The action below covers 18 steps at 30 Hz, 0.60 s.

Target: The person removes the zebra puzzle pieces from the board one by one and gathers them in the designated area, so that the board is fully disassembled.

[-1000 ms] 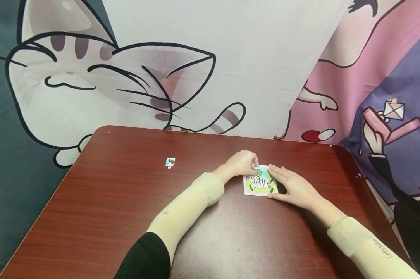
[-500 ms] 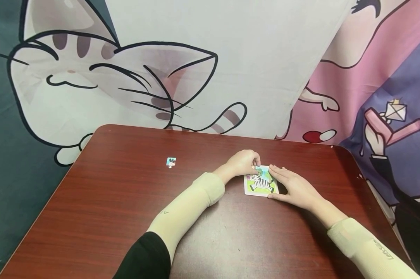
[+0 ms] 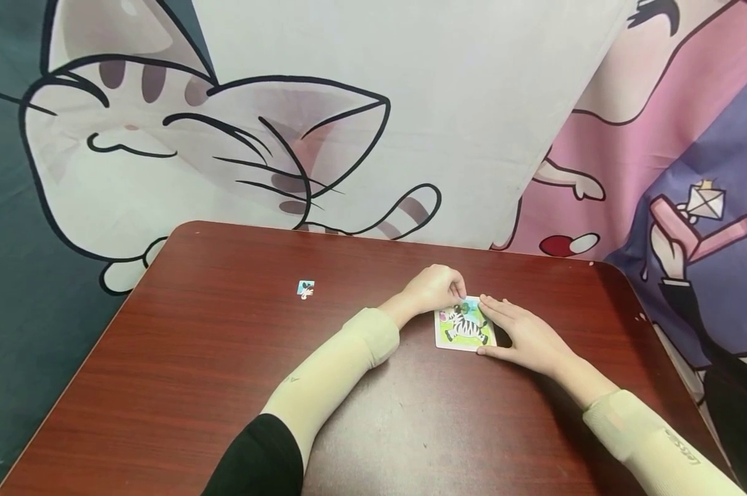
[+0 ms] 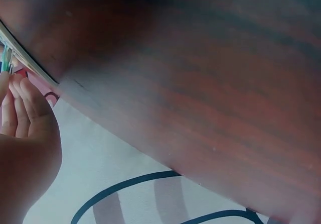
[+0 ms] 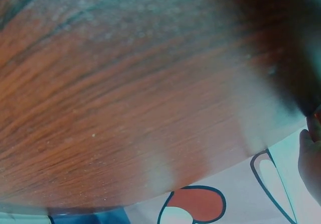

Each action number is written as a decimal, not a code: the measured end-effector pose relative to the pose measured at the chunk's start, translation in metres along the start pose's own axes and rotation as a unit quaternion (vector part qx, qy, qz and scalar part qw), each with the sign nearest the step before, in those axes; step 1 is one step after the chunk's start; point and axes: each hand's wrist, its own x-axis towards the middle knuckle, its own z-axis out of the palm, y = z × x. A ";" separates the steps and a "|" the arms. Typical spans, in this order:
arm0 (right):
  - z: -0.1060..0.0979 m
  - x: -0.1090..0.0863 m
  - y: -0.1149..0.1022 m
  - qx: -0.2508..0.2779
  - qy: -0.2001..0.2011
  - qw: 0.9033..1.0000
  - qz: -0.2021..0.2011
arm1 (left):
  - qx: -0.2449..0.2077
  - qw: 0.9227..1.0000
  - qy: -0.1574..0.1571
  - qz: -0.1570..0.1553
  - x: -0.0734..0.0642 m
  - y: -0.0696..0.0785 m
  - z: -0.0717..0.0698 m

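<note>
A small square zebra jigsaw puzzle (image 3: 466,331) with a white border lies flat toward the table's far right. The left hand (image 3: 437,288) has its fingers curled at the puzzle's upper left corner, covering it. Between its thumb and fingertips, the left wrist view shows a small green and blue puzzle piece (image 4: 6,58). With nearly straight fingers, the right hand (image 3: 525,336) touches the puzzle's right side, fingertips by the top corner and thumb at the lower edge. A loose puzzle piece (image 3: 306,289), blue with black and white, lies farther left.
The brown wooden table (image 3: 237,358) has a rounded far edge. Right behind it hangs a cloth backdrop (image 3: 473,124) with cartoon drawings, a white cat among them. Both forearms wear pale sleeves (image 3: 333,365).
The left fingertips have shifted slightly right along the puzzle's top edge, and a little more of the zebra's front shows. The right hand and the loose piece stay put.
</note>
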 end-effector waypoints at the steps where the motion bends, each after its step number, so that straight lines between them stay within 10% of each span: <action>1: 0.000 0.000 0.000 0.000 0.001 1.000 -0.001 | -0.002 1.000 0.000 -0.001 0.000 0.000 0.000; 18: 0.002 -0.001 0.001 -0.010 0.015 1.000 -0.008 | -0.061 0.998 0.019 -0.001 -0.016 -0.015 -0.020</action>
